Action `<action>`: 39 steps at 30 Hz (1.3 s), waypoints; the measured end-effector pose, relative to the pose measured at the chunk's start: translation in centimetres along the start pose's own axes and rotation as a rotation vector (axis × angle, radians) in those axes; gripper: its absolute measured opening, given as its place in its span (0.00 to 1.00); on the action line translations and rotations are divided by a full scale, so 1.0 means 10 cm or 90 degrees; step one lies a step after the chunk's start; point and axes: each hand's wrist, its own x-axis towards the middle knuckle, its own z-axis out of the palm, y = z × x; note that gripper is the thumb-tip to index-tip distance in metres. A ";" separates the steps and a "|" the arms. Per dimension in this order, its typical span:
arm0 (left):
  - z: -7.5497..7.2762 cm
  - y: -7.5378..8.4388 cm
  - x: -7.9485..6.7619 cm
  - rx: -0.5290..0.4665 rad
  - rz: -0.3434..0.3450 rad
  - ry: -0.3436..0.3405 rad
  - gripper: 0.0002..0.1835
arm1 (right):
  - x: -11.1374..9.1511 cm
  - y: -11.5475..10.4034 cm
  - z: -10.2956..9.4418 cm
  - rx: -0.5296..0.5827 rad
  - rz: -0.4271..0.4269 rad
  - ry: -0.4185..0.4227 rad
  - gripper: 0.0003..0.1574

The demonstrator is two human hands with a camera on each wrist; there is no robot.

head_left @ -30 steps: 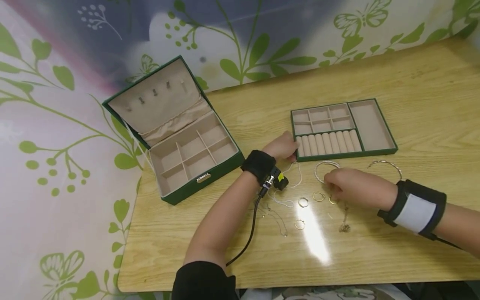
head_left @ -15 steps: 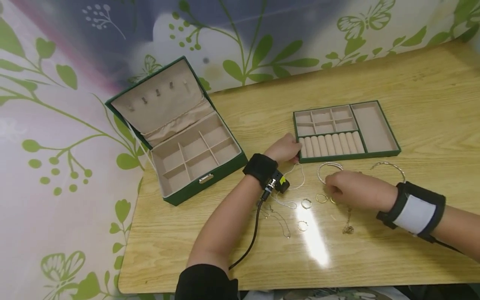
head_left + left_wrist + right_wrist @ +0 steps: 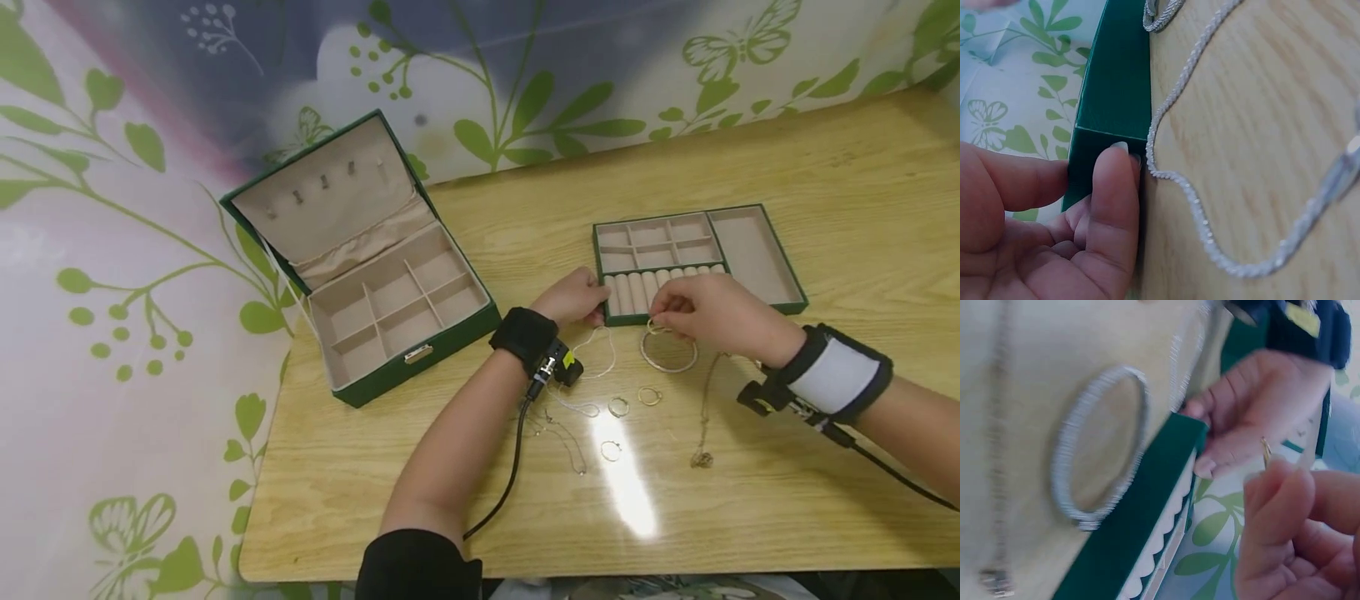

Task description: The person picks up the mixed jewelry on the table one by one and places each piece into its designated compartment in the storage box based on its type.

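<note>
My left hand (image 3: pixel 573 296) grips the near left corner of a green jewelry tray (image 3: pixel 795 307), thumb and fingers around its end wall (image 3: pixel 1116 94). Above the tray's near edge my right hand (image 3: pixel 723 312) pinches a thin gold ring (image 3: pixel 1265 450) between thumb and fingertips, beside the beige ring rolls (image 3: pixel 636 292). Under that hand a silver bangle (image 3: pixel 1060 469) lies flat against the tray's front. A silver rope chain (image 3: pixel 1241 270) curves on the table close to my left fingers. Several gold rings, one of them a plain gold ring (image 3: pixel 649 405), lie nearer me.
An open green jewelry box (image 3: pixel 375 362) with beige compartments stands on the left, lid raised. A gold necklace (image 3: pixel 705 408) stretches below my right wrist. A fine chain (image 3: pixel 576 450) lies near my left forearm. Cables trail from both wrist cameras.
My right hand has picked the gold ring up from the table and moved up and away from me to the tray's near edge. My left hand stays on the tray.
</note>
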 end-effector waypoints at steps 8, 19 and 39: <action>0.00 -0.02 0.02 0.050 0.018 0.003 0.11 | 0.22 0.00 -0.08 0.071 0.012 0.016 0.07; 0.00 -0.01 0.00 0.059 0.029 0.000 0.11 | 0.50 -0.02 0.02 0.061 0.078 0.048 0.09; 0.02 0.03 -0.04 0.016 0.023 -0.006 0.11 | 0.75 -0.04 0.21 0.022 0.162 0.075 0.22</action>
